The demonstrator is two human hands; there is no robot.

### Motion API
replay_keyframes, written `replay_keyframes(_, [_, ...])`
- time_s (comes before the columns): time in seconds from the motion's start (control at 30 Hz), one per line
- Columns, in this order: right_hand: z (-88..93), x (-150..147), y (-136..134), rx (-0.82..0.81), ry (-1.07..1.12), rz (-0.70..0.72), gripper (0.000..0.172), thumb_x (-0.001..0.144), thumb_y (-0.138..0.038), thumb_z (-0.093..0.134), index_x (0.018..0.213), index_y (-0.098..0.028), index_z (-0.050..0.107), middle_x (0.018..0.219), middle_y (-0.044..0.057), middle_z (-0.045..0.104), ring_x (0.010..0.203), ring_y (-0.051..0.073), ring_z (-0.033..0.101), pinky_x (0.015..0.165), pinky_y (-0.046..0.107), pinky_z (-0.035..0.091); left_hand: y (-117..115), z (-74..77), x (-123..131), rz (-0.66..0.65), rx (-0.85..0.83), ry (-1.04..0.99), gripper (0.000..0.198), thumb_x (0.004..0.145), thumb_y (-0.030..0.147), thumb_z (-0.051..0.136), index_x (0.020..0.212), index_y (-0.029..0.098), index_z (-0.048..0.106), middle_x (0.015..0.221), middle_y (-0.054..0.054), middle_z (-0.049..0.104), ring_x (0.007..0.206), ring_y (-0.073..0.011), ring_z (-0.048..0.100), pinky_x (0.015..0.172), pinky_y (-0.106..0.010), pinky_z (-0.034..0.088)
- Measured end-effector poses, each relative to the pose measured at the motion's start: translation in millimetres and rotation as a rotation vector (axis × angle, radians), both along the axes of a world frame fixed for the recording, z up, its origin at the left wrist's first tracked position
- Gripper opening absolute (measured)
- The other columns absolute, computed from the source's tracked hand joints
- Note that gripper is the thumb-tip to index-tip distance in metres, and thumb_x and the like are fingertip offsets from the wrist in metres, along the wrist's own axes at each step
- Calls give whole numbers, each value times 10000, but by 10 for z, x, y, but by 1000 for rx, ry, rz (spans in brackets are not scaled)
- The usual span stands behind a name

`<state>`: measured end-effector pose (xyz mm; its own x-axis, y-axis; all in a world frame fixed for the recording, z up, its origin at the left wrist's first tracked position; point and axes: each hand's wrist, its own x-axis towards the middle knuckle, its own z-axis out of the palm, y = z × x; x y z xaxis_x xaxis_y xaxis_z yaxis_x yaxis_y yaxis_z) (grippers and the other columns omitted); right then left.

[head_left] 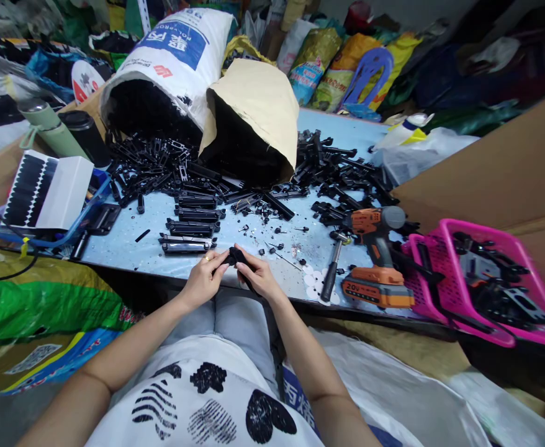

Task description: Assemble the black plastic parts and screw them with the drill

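Near the front edge of the light blue table, both hands meet around a small black plastic part. My left hand pinches its left side between thumb and fingers. On the other side, my right hand grips the part, and a longer dark piece runs down below that palm. The part's exact kind cannot be made out. Just beyond my left hand lies a row of long black plastic assemblies. Small loose bits and a thin screwdriver-like rod are scattered to the right of my hands.
A white sack and a paper sack spill black parts across the table's back. At right are a hammer, an orange cordless drill and a pink basket. A blue tray, green bottle and black cup stand left.
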<state>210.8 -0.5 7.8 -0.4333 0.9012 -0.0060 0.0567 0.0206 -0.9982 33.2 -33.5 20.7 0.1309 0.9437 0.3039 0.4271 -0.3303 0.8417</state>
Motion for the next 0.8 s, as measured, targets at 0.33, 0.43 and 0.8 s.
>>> replay_keyframes(0.33, [16, -205, -152, 300, -80, -180, 544, 901, -449, 469, 1405, -254, 404, 1040, 88, 598, 581, 98, 528, 546, 254, 506, -43, 13, 294, 319, 321, -80, 362, 942, 230, 398, 1274, 175, 534, 1025, -102, 569, 947, -161, 566, 828, -305, 483])
replay_keyframes(0.43, [-63, -284, -221, 335, -88, -193, 563, 903, -450, 466, 1419, -242, 379, 1006, 85, 603, 637, 123, 554, 603, 280, 520, 1, 32, 230, 218, 335, -56, 344, 938, 237, 411, 1244, 183, 559, 1009, -95, 588, 932, -161, 569, 833, -312, 486])
replay_keyframes(0.8, [-10, 355, 700, 398, -748, -74, 503, 933, -505, 358, 1331, -228, 494, 1210, 99, 580, 1039, 222, 551, 924, 382, 439, -99, -505, 250, 277, -192, -103, 502, 938, 306, 381, 1409, 184, 260, 1135, -132, 535, 909, -179, 608, 767, -341, 524])
